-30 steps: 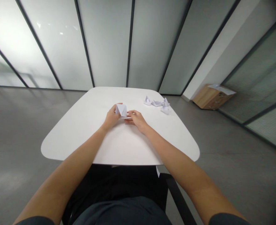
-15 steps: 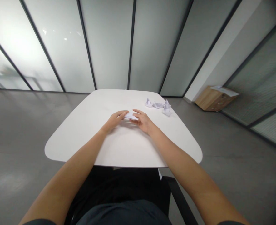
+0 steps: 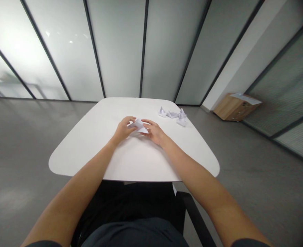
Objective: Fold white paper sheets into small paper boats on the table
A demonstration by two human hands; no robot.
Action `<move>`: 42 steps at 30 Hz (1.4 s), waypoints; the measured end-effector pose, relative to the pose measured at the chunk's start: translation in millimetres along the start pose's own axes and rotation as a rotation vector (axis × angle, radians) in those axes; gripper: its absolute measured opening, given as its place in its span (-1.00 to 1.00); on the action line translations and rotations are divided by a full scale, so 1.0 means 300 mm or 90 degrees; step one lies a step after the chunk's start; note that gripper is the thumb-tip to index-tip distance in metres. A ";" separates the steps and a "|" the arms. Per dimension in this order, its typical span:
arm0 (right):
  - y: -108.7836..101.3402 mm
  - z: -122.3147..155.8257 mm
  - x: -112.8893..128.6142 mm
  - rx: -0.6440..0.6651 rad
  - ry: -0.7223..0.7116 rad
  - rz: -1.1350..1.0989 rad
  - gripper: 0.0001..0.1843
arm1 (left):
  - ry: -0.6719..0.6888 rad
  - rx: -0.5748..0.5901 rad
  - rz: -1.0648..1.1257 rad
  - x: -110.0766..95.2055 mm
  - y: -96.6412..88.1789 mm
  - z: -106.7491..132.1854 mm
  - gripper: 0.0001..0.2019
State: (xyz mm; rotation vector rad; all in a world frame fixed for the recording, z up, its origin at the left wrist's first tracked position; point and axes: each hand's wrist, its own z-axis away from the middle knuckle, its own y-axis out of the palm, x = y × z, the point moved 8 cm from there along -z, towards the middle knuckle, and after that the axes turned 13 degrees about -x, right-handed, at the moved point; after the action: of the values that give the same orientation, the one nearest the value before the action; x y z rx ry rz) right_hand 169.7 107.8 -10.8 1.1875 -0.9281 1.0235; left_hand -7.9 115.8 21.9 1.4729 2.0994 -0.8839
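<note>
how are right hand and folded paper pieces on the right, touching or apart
Apart; the head view shows bare white tabletop between the right hand and the folded paper pieces.

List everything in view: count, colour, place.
Rounded-corner table: one, white, centre.
Folded paper piece: one, white, mid-table.
Small pointed folded-paper shapes: about four, white, table's far right.
Boxy wooden cabinet: one, light brown, right.
Flat sheet: one, white, on the cabinet.
Dark-framed frosted glass panels: several, pale grey, behind the table and at right.
Wall column: one, whitish, upper right.
Floor: one, grey, around the table.
Curved chair armrest: one, black, lower right.
Shirt: one, dark, bottom centre.
Forearms: two, bare, lower half.
Left hand: one, bare, piece's left side.
Right hand: one, bare, piece's right side.
</note>
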 end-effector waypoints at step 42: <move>-0.062 0.016 0.159 -0.168 -0.425 0.393 -0.71 | -0.253 0.063 0.162 0.063 0.027 0.025 -0.51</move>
State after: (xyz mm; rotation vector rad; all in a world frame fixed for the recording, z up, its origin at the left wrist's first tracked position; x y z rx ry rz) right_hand 200.9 107.9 30.2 1.0452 -1.9805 0.9341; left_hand -6.9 125.1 2.0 1.4314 1.5657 -1.0873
